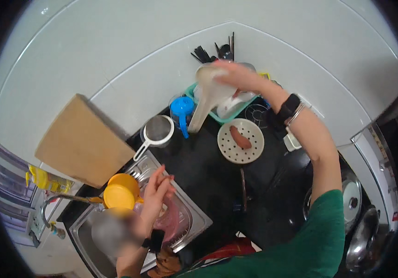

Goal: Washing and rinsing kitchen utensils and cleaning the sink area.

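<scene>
My right hand (235,74) is raised at the back, curled around a whitish, long-handled plastic utensil (206,100), blurred so its exact kind is unclear. It is over a teal dish basket (232,118) packed with dishes. My left hand (159,189) is over the steel sink (193,217), fingers apart and nothing visible in them. A pinkish plastic basin (171,219) lies below it, partly hidden by the hand and wrist. On the black counter, a cream perforated plate (226,149) carries a reddish-brown sweet potato (240,138).
A white-rimmed strainer (158,130) and a blue-lidded jug (182,107) stand left of the basket. Orange mugs (119,197) sit by the faucet (67,197). A wooden board (80,142) leans on the wall. A knife (243,189) and pan lid (351,201) lie rightward.
</scene>
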Tool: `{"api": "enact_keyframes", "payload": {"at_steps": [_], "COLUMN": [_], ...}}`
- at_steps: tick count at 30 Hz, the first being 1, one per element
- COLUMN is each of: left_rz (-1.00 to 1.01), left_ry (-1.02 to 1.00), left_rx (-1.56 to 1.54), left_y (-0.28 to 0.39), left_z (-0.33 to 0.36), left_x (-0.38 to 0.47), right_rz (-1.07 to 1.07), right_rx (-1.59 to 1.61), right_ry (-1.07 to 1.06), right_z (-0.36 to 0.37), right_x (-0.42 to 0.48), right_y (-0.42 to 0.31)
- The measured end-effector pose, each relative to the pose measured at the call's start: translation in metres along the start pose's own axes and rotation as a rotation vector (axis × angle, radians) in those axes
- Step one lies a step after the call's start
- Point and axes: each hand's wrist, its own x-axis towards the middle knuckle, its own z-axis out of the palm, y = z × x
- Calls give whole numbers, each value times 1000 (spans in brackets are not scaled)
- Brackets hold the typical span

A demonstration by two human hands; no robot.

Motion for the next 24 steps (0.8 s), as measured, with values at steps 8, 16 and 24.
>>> {"api": "enact_keyframes", "payload": {"at_steps": [8, 16, 24], "left_rz": [-265, -460, -498], "left_ry": [89, 182, 169], "left_rx": [153, 86, -23], "left_y": [-55, -64, -78], "left_z": [-45, -53, -54], "left_x": [-19, -19, -4], "right_rz": [-121, 67, 192], "right_rx": [-709, -794, -749], "right_ry": [814, 764, 728], "right_z": [-78, -61, -50], "right_x": [114, 178, 204], "right_y": [91, 175, 225]}}
